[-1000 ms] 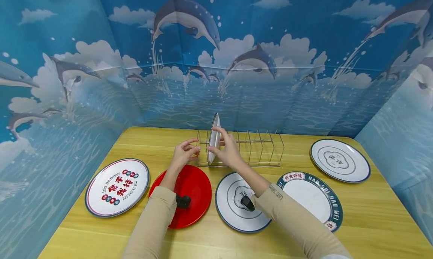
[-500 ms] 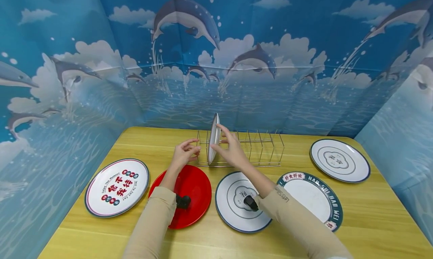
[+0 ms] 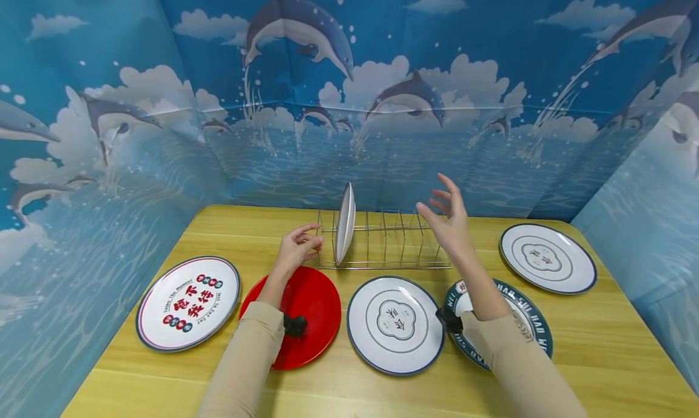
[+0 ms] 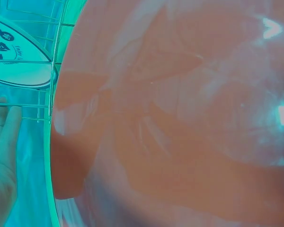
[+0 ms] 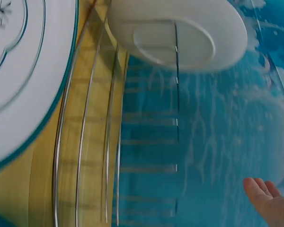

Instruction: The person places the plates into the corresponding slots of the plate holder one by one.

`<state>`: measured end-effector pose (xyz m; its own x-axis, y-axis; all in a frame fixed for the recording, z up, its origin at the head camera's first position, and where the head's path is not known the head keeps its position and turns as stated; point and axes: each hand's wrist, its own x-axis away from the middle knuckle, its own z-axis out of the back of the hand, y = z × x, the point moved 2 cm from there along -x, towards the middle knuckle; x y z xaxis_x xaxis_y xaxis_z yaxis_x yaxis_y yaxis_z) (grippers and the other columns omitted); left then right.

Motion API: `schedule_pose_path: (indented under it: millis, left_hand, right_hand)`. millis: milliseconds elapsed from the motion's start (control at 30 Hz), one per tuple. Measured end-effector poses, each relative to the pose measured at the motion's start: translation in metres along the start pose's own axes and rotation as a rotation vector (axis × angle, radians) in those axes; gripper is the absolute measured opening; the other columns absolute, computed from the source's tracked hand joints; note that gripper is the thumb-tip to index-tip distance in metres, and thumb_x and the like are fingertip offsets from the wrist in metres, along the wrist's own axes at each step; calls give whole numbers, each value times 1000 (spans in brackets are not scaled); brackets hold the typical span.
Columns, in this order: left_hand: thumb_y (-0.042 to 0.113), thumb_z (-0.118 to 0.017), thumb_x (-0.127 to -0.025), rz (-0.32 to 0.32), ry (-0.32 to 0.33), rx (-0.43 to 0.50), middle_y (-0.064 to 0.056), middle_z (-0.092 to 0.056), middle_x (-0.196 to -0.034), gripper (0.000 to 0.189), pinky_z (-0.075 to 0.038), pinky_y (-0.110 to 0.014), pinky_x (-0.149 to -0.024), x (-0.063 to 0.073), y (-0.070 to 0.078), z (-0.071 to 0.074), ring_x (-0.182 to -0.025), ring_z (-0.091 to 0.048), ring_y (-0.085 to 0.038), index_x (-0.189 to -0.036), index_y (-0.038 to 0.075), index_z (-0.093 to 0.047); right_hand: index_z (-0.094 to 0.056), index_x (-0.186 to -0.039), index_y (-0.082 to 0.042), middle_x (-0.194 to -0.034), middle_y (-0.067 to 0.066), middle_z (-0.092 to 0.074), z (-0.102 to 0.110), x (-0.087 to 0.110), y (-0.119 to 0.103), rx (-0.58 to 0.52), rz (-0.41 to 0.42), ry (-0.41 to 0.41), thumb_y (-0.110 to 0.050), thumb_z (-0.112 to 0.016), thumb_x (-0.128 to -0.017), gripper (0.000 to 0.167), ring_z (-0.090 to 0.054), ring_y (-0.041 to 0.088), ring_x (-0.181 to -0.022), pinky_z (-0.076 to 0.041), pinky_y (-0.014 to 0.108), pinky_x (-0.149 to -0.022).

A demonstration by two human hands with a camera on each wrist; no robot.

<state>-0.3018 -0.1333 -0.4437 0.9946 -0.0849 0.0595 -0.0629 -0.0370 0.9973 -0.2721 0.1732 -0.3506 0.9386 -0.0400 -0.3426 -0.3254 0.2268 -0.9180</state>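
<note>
Free room in rack (image 3: 384, 268), right of 1 upright plate (image 3: 345, 225)

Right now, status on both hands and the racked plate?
Left hand at rack's left end. Right hand raised, empty. Racked plate on edge, neither hand touching. No obstruction seen.

Plates: six. One upright plate (image 3: 345, 224) in one wire rack (image 3: 393, 267); five flat on one yellow table (image 3: 327, 397): one red plate (image 3: 317, 303), one white plate with red lettering (image 3: 188, 303), one plate with green lettered rim (image 3: 534, 315), two white emblem plates (image 3: 395, 326) (image 3: 548, 258). Person's hands: two, one left hand (image 3: 297, 248), one right hand (image 3: 452, 222). Beige sleeves (image 3: 240, 357) (image 3: 524, 369): two. Black wrist devices (image 3: 295, 326) (image 3: 450, 320): two.
</note>
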Motion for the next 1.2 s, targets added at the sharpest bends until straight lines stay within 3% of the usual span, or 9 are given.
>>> schedule_pose_path:
  millis: [267, 433, 533, 633, 767, 933, 1133, 1200]
  left_hand:
    - [11, -65, -85, -2, 5, -20, 4, -64, -75, 43, -48, -50, -84, -1, -1, 0, -73, -61, -16, -125, 1, -53]
    - [11, -65, -85, 2, 15, -18, 1, -65, -76, 42, -49, -48, -83, 0, 0, 0, -72, -61, -14, -124, 2, -54]
    - [11, -65, -85, -4, 10, -27, 3, -64, -76, 41, -50, -48, -82, 0, 0, 0, -71, -61, -13, -124, 3, -54]
    - [10, -65, -85, -5, 12, -27, 3, -64, -75, 38, -50, -47, -81, 0, 0, -1, -71, -61, -13, -122, 4, -56]
    - [10, -65, -85, -2, 16, -29, 1, -65, -76, 35, -51, -45, -79, 0, -1, -1, -70, -61, -12, -119, 7, -58]
    - [11, -65, -85, -1, 11, -31, 3, -65, -76, 39, -52, -44, -79, 0, -1, 0, -71, -61, -12, -122, 4, -56]
    - [10, -65, -85, -4, 13, -30, 4, -64, -74, 40, -50, -47, -81, 1, 0, 0, -71, -61, -14, -123, 3, -56]
    - [10, -65, -85, -6, 13, -35, 4, -65, -74, 39, -50, -47, -81, 1, 0, -1, -71, -61, -14, -123, 3, -56]
  right_hand:
    - [-19, -144, -34, -137, 9, -31, 69, 6, 16, -1, -106, 185, -24, -59, -89, 68, -38, 26, -124, -38, 37, -99]
    - [-25, -140, -39, -132, 5, -34, 128, 0, 77, -139, -115, 336, -22, -66, -83, 72, -44, 17, -119, -44, 19, -88]
    - [-25, -139, -41, -130, 0, -35, 159, 2, 98, -207, -175, 433, -20, -68, -81, 75, -46, 13, -116, -45, 19, -88]
    - [-26, -138, -41, -128, -3, -36, 175, 14, 89, -247, -270, 536, -19, -68, -81, 75, -49, 12, -112, -41, 27, -97]
    - [-29, -137, -39, -120, -7, -40, 191, 33, 76, -319, -366, 663, -15, -72, -78, 76, -52, 6, -101, -40, 26, -98]
    - [-23, -138, -41, -113, -12, -40, 213, 53, 80, -355, -491, 695, -16, -74, -74, 86, -49, 2, -95, -48, 15, -78]
    - [-13, -137, -50, -124, -15, -34, 243, 74, 115, -317, -601, 628, -26, -75, -74, 92, -50, -2, -91, -47, 16, -82]
    - [-12, -138, -51, -120, -16, -35, 250, 80, 123, -333, -612, 610, -26, -75, -73, 95, -51, 0, -87, -48, 14, -71]
